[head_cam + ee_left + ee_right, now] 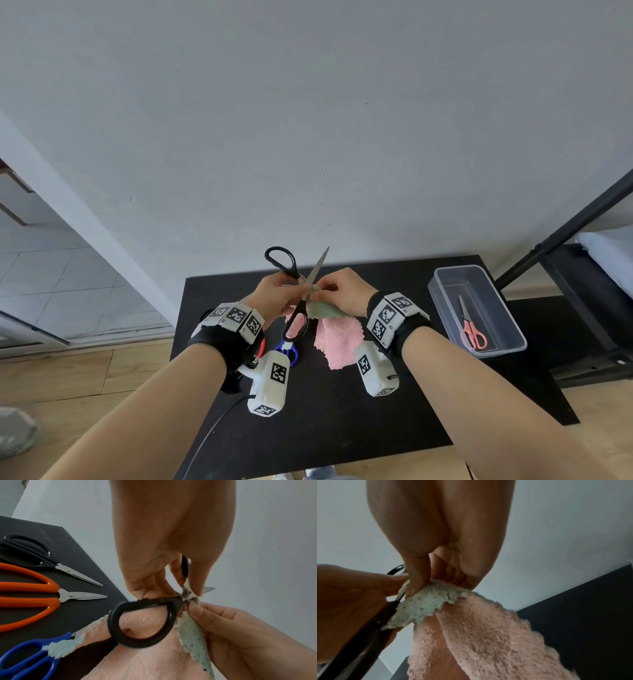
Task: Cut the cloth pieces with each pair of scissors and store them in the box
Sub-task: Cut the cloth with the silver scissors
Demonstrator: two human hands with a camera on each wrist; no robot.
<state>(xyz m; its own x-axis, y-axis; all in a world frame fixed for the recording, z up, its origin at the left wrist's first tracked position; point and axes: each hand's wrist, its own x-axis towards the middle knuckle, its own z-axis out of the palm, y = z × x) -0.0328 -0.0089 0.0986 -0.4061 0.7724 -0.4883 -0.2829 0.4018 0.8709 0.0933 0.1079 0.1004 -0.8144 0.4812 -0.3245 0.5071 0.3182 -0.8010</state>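
From my seat, the near half of the black tabletop (342, 411) lies bare below both wrists, the widest way in. On the left edge, three pairs lie side by side: black scissors (34, 555), orange scissors (30, 595) and blue scissors (29, 658), closing that side. The pink cloth (337, 337) covers the middle. To the right, a bare strip separates the cloth from the clear box (442, 294), which holds red scissors (472, 332). A black slanted bar (565, 236) crosses beyond the box.
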